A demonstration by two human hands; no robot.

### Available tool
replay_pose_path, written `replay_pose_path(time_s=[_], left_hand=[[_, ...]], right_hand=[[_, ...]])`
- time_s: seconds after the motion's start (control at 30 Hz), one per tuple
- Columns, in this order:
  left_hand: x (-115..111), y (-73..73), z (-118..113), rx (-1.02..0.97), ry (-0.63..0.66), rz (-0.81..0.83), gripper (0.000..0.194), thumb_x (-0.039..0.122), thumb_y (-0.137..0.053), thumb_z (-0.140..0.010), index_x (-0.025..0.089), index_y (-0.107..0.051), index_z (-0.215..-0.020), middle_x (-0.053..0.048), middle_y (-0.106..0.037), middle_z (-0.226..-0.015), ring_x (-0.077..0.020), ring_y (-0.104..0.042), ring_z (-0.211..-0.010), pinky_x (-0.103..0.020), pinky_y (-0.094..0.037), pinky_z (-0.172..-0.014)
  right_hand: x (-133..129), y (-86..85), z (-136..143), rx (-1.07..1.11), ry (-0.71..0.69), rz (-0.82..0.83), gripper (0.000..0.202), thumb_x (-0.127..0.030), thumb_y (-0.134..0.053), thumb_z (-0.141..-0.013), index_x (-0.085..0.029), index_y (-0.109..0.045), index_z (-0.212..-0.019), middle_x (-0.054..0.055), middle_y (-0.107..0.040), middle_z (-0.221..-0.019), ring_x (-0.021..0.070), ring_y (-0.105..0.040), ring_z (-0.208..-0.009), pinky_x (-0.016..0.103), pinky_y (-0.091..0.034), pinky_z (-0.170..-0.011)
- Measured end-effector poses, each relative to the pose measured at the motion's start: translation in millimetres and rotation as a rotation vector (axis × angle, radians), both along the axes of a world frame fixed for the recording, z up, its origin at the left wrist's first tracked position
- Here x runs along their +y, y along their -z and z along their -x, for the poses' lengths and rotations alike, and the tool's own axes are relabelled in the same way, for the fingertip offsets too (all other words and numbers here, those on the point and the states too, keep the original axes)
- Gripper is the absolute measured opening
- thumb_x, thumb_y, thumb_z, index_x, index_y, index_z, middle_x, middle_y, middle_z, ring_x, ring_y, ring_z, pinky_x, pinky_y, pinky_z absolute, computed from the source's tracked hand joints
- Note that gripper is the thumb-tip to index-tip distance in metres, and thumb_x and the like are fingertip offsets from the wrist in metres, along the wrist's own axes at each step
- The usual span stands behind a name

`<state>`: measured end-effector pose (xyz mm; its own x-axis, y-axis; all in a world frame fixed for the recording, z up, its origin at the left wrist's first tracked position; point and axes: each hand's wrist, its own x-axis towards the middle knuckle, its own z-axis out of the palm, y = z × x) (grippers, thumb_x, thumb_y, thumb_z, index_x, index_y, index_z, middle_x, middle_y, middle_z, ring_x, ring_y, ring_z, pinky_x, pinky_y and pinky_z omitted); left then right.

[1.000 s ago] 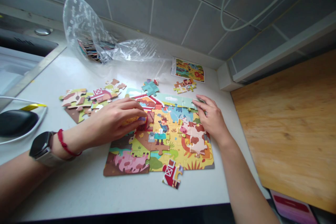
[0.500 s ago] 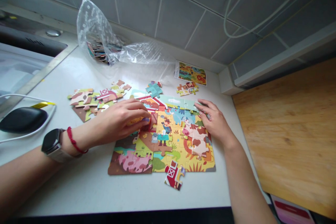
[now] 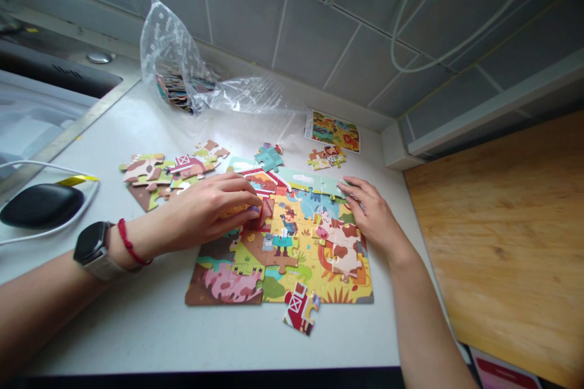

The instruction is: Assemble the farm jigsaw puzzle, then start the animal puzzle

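Note:
A farm-picture jigsaw puzzle [image 3: 292, 255] lies on the counter, with a yellow animal scene showing under and around the farm pieces. My left hand [image 3: 223, 203] has its fingers bent and close together on a puzzle piece near the red barn at the upper left. The fingers hide most of that piece. My right hand [image 3: 371, 213] rests at the upper right corner with fingers stretched out, fingertips touching the pale sky edge. One loose red barn piece [image 3: 298, 307] overlaps the bottom edge. A teal puzzle piece [image 3: 269, 157] sits at the top edge.
Loose puzzle pieces [image 3: 150, 170] are heaped at the left, and a few more pieces [image 3: 326, 157] lie behind the puzzle. Further back are a clear plastic bag [image 3: 171, 42] with pieces inside and a picture card [image 3: 335, 129]. A black device [image 3: 41, 206] with a white cable lies left, near the sink.
The view has shifted slightly. Both hands stay in nearly the same places on the puzzle, and no piece has visibly changed position.

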<state>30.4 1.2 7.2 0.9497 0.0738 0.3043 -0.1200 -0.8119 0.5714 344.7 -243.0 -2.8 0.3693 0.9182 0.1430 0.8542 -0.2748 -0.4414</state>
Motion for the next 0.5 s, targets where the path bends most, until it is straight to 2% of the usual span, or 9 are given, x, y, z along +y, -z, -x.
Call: replay_pose_path(time_s=[0.5], left_hand=[[2.2,-3.9,-0.1,0.025,0.046,0.039,0.032,0.034,-0.046,-0.115,0.023,-0.076,-0.116,-0.008,-0.075,-0.115,-0.0209,-0.069,-0.103,-0.034,-0.054,-0.091]], right_hand=[[2.9,-0.1,0.0,-0.012,0.014,-0.031,0.032,-0.031,-0.055,-0.105,-0.029,-0.081,-0.124,0.010,-0.073,-0.141,0.0305,-0.065,-0.131,0.052,-0.051,-0.117]])
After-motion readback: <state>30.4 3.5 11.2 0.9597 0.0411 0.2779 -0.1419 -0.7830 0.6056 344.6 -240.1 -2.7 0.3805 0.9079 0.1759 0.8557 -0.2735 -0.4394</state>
